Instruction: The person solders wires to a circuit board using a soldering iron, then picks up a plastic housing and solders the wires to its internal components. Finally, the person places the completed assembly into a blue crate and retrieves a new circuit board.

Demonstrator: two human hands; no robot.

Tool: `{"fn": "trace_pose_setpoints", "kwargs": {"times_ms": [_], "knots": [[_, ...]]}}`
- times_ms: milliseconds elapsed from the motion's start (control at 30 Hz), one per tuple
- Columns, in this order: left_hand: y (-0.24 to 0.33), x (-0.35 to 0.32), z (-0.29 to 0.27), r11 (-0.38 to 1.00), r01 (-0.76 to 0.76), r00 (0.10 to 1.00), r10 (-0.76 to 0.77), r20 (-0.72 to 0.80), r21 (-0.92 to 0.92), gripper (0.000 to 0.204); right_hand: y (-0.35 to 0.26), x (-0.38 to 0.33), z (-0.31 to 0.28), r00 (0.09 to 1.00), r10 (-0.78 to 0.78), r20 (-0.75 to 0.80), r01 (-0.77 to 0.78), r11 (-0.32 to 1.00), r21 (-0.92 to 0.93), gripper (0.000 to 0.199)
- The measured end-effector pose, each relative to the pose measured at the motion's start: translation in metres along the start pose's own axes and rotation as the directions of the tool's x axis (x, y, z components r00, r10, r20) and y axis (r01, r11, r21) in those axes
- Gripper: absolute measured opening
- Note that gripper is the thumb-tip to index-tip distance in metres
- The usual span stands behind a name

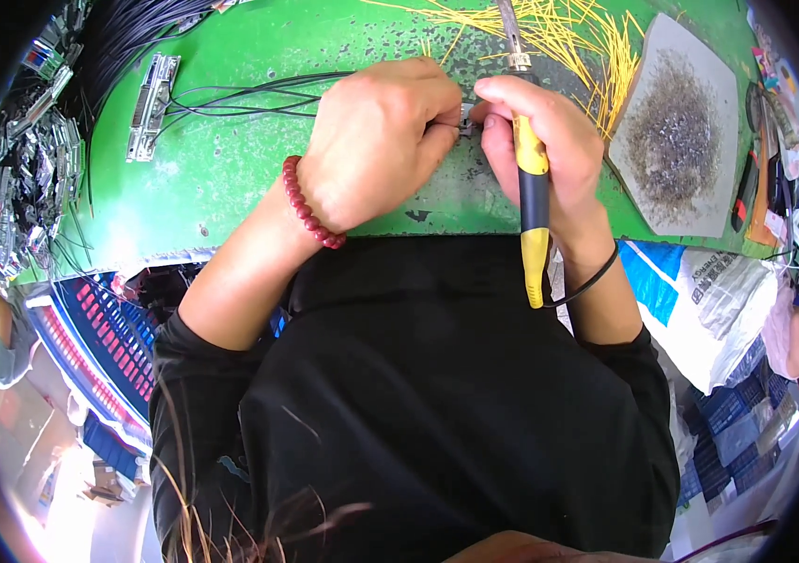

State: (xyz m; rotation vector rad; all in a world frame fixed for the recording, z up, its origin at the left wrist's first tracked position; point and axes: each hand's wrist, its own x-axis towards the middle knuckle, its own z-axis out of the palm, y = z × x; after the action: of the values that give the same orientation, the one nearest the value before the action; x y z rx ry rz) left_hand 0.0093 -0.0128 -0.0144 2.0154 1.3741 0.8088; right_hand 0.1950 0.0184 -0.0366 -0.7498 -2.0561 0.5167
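My left hand (385, 136), with a red bead bracelet at its wrist, is closed above the green tabletop. A small silvery metal part (466, 119) peeks out between the fingertips of both hands; most of it is hidden. Thin black wires (249, 91) run from the left in under my left hand. My right hand (559, 141) grips a yellow and black soldering iron (533, 192), its metal shaft aimed at the far edge. Its thumb and fingertips are right beside the small part. The iron's cord passes over my right wrist.
A flat metal strip (152, 108) lies at the wires' left end. Many such metal pieces (29, 188) and a black wire bundle (122, 47) fill the far left. Yellow wires (606, 61) lie scattered at the back. A grey slab (714, 169) with dark crumbs lies right, beside tools (761, 178).
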Motion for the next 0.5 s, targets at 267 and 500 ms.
{"fn": "trace_pose_setpoints", "kwargs": {"times_ms": [267, 500], "knots": [[-0.002, 0.000, 0.000, 1.000, 0.021, 1.000, -0.021, 0.013, -0.007, 0.009, -0.003, -0.008, -0.002, 0.997, 0.065, -0.035, -0.062, 0.994, 0.095, 0.037], [0.000, -0.002, 0.001, 1.000, 0.018, 1.000, -0.018, -0.008, -0.004, 0.009, -0.013, -0.005, 0.003, 0.961, 0.276, -0.002, -0.265, 0.925, 0.273, 0.037]]}}
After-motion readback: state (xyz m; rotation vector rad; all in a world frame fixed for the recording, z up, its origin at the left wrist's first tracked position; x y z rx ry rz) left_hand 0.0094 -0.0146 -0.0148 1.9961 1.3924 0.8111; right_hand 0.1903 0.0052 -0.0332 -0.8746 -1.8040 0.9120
